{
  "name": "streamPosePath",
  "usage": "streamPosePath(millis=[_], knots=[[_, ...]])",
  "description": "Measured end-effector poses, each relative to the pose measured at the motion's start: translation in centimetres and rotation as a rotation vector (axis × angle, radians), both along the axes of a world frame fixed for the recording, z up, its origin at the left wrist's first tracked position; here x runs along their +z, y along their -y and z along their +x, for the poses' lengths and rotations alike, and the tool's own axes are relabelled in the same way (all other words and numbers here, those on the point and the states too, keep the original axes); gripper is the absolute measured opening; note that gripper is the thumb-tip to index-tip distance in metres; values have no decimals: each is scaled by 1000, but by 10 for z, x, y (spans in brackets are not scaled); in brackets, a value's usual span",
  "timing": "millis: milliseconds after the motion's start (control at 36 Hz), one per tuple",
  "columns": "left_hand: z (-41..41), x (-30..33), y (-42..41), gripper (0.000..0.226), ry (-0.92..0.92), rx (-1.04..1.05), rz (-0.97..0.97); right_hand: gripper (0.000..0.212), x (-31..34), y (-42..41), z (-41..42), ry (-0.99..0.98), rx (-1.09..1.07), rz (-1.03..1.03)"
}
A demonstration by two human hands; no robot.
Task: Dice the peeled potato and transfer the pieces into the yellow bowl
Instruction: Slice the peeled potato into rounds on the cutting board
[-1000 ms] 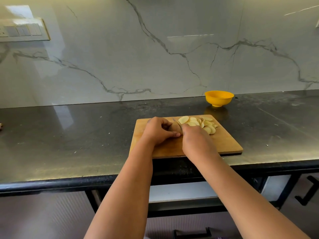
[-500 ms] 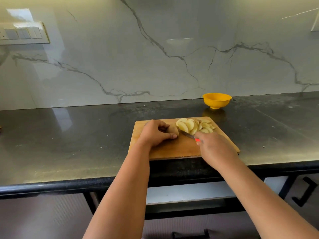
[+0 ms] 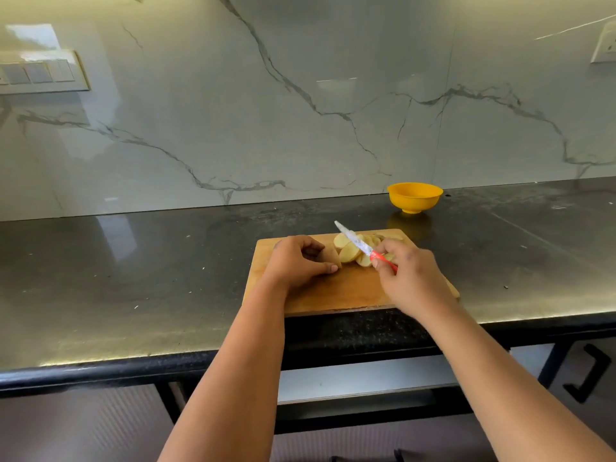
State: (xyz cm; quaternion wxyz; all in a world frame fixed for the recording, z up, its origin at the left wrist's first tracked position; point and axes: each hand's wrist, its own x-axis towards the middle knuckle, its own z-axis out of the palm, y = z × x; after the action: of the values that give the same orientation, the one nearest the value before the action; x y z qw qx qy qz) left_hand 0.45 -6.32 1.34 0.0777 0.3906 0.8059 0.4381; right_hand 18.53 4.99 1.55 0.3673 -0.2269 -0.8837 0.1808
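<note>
The wooden cutting board lay at the front edge of the dark stone counter, with bare counter open to its left and right. On it the left hand curled its fingers over the uncut end of the potato, just beside the cut slices, while the right hand gripped the red handle of the knife, blade raised over the slices. The yellow bowl stood apart behind the board, near the veined marble wall.
</note>
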Motion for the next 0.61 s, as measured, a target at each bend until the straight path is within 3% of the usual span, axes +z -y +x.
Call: streamPosePath(millis=[611], knots=[[4,3,-2,50,-22,43,-18,13,-32,25,-10,11,4,206]])
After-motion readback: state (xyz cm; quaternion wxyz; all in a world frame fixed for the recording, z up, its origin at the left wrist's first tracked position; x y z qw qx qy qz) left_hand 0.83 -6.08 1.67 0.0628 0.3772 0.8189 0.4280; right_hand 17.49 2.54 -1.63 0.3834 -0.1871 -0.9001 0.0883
